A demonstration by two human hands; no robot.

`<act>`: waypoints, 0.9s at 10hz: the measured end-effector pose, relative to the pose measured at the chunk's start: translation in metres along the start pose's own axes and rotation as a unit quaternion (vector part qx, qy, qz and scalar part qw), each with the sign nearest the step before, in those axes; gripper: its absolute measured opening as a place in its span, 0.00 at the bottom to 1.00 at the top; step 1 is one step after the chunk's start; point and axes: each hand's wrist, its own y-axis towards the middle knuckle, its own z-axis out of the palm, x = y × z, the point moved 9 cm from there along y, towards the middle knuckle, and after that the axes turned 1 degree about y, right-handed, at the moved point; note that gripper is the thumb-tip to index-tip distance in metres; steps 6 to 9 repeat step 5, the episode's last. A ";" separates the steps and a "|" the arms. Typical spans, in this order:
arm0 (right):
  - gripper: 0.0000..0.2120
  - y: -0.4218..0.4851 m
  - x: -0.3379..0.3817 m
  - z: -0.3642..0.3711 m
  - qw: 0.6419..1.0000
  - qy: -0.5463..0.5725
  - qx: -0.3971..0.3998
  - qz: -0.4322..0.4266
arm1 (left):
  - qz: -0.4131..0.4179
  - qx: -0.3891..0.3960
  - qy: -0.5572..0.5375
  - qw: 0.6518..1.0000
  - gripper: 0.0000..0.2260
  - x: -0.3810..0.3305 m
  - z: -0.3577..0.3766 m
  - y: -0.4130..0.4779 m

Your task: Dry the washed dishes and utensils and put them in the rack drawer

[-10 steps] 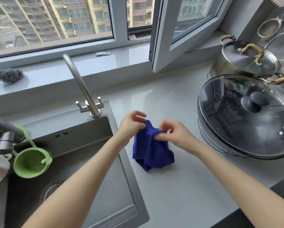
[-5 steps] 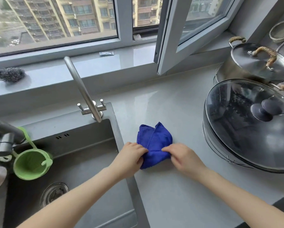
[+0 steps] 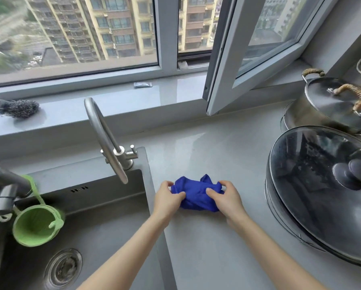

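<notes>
Sink [image 3: 112, 237]: rectangular basin of matte grey steel, set into the left end of the countertop [image 3: 213, 252]. A round perforated drain [image 3: 63, 268] is seen in the basin floor near the front left. A green cup-shaped basket [image 3: 37, 225] with ribbed walls is held against the left side of the basin; a green strap is seen running up from it to a dark fitting. A curved brushed-steel faucet [image 3: 104, 132] is mounted on the sink's back edge.

Wide pan [image 3: 301, 206], right edge of the countertop: covered by a domed glass lid [image 3: 311, 181] with a dark round knob. The contents cannot be made out through the glass. Behind it, in the back right corner, a steel pot [image 3: 301, 118] is closed by a steel lid with cord-wrapped handles; the contents are hidden.

Blue cloth [image 3: 196, 195]: soft, bunched and creased, lying on the countertop just beside the sink's right rim. Its left end is gripped by the left hand [image 3: 167, 199], thumb above and fingers curled in. Its right end is gripped by the right hand [image 3: 227, 200] in the same way, with fabric pinched between thumb and fingers.

Windowsill: a dark wiry scourer [image 3: 17, 108] is noted at the left end and a small flat packet [image 3: 143, 84] near the middle.
</notes>
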 end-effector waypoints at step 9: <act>0.19 0.062 0.107 0.049 0.944 -0.273 -0.018 -0.182 | 0.021 -0.155 0.078 0.985 0.22 -0.030 -0.065 0.059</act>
